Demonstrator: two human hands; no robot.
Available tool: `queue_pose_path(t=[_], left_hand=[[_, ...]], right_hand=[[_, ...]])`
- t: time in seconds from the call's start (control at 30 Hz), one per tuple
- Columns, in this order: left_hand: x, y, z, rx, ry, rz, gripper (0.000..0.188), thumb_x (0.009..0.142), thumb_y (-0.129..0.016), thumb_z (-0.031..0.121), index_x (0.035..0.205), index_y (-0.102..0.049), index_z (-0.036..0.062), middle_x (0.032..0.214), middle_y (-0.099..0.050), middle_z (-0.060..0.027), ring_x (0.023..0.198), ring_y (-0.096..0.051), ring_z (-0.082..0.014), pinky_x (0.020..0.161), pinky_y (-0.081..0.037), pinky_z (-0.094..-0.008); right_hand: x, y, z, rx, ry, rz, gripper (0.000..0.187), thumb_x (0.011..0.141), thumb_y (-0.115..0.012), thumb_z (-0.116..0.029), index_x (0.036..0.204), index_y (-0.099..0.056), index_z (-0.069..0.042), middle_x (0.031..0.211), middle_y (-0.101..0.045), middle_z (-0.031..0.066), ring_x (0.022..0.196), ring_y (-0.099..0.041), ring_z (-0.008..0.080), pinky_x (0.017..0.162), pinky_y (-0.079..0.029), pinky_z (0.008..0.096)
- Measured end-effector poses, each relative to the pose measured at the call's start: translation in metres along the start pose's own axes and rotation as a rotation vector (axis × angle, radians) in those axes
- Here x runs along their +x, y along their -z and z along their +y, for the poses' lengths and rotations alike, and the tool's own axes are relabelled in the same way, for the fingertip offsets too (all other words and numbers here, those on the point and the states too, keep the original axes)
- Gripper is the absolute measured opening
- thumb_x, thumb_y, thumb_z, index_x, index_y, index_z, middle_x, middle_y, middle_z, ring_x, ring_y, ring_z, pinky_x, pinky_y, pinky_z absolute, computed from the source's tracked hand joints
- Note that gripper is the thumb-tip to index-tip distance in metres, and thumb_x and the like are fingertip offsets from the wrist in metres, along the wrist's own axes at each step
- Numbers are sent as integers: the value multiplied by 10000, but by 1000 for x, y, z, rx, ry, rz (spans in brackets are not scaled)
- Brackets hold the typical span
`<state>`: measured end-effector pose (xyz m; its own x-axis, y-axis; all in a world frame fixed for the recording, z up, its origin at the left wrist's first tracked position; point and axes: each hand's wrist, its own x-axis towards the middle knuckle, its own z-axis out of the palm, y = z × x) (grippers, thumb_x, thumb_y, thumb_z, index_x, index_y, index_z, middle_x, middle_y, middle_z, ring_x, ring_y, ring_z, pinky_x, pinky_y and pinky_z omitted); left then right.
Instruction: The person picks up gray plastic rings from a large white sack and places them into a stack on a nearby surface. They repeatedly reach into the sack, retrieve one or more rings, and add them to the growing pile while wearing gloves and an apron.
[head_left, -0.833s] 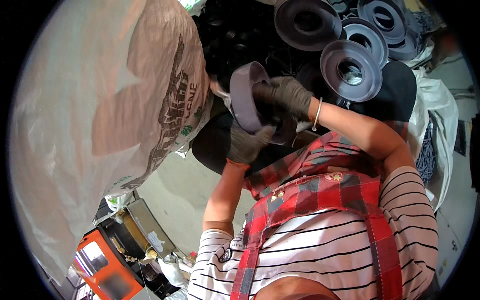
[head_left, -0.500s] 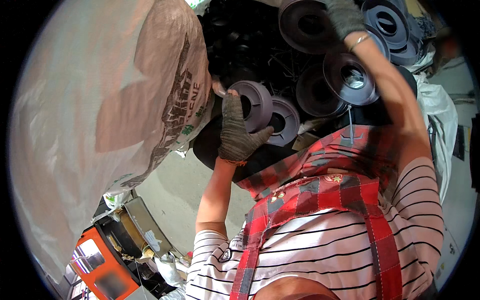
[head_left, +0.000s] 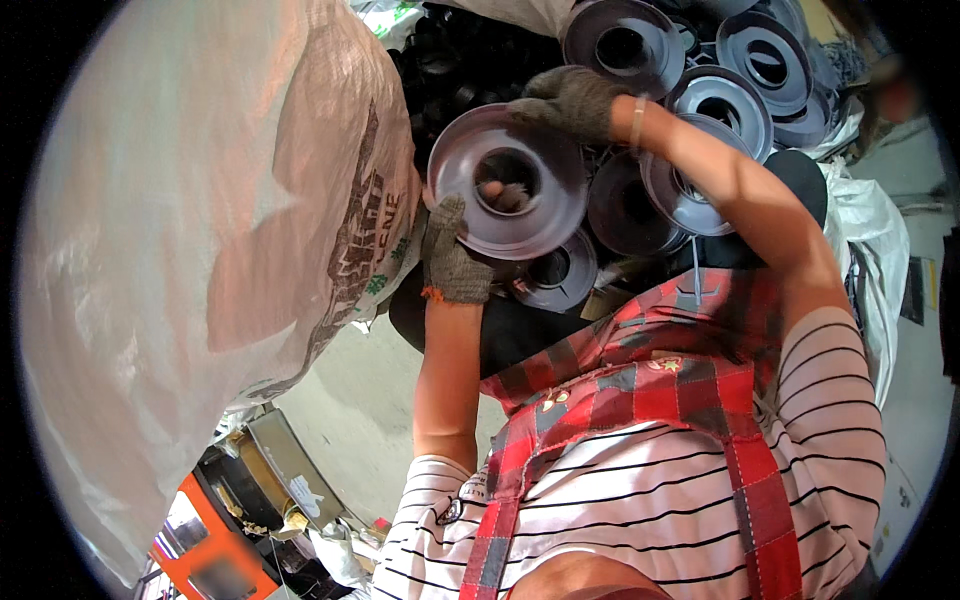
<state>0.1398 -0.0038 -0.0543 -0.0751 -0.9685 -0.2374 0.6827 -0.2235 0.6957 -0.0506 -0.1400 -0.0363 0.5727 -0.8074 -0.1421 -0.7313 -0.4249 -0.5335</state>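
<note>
A wide grey plastic flanged ring (head_left: 450, 150) is held tilted in front of me, its round hole facing up. My left hand (head_left: 455, 262), in a grey knit glove with an orange cuff, grips its lower left rim. The thumb lies on top, and bare fingertips show through the hole. My right hand (head_left: 575, 103), gloved too, has its fingers curled on the upper right rim; their tips are partly hidden. Below it, a smaller grey ring (head_left: 575, 285) is partly covered. Right of it, a dark grey ring (head_left: 610, 215) and a paler flanged ring (head_left: 690, 212) lie beneath my right forearm.
More flanged rings (head_left: 590, 40) are heaped at the far right. Small black parts (head_left: 460, 60) fill the space behind. A large white woven sack (head_left: 230, 200) bulges along the left. White sheeting (head_left: 880, 220) hangs at the right, and an orange machine (head_left: 205, 540) stands lower left.
My right hand has come left from the far-right heap to the large flanged ring, now between both hands. My left hand has moved slightly down and left onto its rim.
</note>
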Motion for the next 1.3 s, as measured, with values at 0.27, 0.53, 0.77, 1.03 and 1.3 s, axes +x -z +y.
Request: queue_pose_path(t=[0.27,0.53,0.77,1.03,1.3], left_hand=[[-3,13,-3,250,-100,365,416,913,-463,331,1194,-450,23,1062,-568,-159,974,-558,-264,843,-487,-442],[13,28,-22,0,15,364,475,922,-413,355,1262,-409,23,1197,-495,-148,1073,-500,-285,947,-395,-482],[-6,-11,-44,65,61,163,506,842,-619,188,1280,-405,52,1224,-485,-118,1097,-498,-250,917,-455,-411],[-14,0,-34,349,64,95,471,826,-622,208,1228,-464,21,1195,-524,-137,1091,-507,-270,958,-418,-391],[-20,-15,-21,335,191,62,485,843,-606,199,1254,-433,8,1190,-518,-120,1064,-514,-225,915,-444,-345]], right_hand=[[116,-100,92,-620,-78,227,233,839,-534,-206,999,-617,-59,930,-642,172,827,-619,321,770,-471,471],[-9,-46,-5,157,138,288,347,749,-634,-245,1035,-588,-54,1111,-552,164,1068,-507,318,896,-423,398],[-80,-44,-10,430,92,239,638,647,-732,-304,1177,-498,-38,1095,-528,189,1070,-506,330,925,-415,387],[-104,-40,-20,2,231,182,723,591,-741,-255,1192,-441,11,1144,-480,211,1078,-474,352,935,-402,398],[-114,-48,-16,-109,522,239,687,587,-704,-189,1225,-468,-92,1147,-474,187,1085,-450,367,955,-366,422]])
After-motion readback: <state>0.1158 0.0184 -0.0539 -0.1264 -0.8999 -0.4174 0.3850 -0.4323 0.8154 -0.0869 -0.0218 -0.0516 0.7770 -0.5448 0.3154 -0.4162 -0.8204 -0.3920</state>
